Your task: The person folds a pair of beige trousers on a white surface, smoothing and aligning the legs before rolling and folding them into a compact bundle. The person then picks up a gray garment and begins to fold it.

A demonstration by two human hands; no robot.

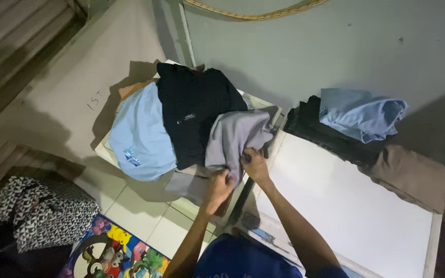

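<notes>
Grey garment [235, 136] — lying on the clothes pile, long axis running from the hands up and right toward the white table [346, 206]. Left hand [218, 188] and right hand [255, 163] — both reaching forward, fingers closed, pinching its lower edge. Black shirt [191, 110] and light-blue shirt [140, 134] lying beside it.

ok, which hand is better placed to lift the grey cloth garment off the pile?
Probably the right hand: it pinches the grey cloth garment at its lower edge, higher up than the left hand, which grips a lower fold near the white surface.
</notes>
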